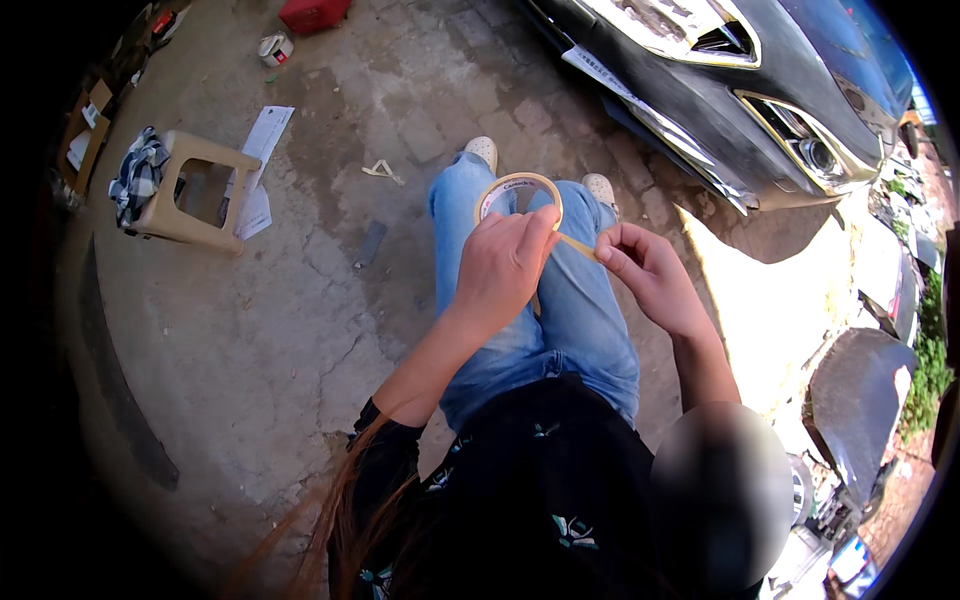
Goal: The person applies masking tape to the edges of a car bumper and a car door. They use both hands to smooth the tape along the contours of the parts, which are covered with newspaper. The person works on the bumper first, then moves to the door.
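Note:
Above my jean-clad knees, my left hand [507, 258] is closed on the near edge of a roll of yellowish masking tape [523, 178]. A short strip of tape [577, 246] runs from the roll toward the right. Its free end sits pinched between the thumb and fingers of my right hand [646, 268]. Both hands are held close together, with the strip stretched between them.
A dark car front [740, 95] fills the upper right. At the left stands a beige plastic stool [190, 215] with a checked cloth [140, 170]; papers [268, 135] lie beside it. Farther off are a white can [275, 48] and a red object [312, 14]. A motorcycle seat [858, 400] is at right.

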Tool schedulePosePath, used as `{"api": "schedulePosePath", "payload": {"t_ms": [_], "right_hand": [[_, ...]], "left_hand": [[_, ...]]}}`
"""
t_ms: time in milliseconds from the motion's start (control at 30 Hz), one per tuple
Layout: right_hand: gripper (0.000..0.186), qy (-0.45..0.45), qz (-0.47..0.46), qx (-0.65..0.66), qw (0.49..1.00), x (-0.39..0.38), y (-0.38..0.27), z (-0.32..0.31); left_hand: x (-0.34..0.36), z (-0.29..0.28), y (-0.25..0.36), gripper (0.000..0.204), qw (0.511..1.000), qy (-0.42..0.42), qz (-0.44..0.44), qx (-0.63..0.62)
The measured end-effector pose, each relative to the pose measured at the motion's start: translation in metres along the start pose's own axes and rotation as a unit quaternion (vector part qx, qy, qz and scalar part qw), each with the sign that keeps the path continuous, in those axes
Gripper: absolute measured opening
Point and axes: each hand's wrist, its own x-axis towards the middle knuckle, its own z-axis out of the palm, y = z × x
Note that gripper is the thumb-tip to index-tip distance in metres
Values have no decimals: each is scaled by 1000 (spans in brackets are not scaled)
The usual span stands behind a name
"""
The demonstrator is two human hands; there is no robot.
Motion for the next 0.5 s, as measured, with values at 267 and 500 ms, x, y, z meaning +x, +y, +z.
{"api": "schedulePosePath", "payload": {"t_ms": [267, 500], "right_hand": [[6, 143, -169, -278, 935, 77, -22, 6], [6, 195, -206, -347, 894, 198, 39, -66]], "left_hand": [[70, 17, -57, 3, 957, -21, -154, -245], [200, 131, -264, 24, 837, 106, -432, -320]]}}
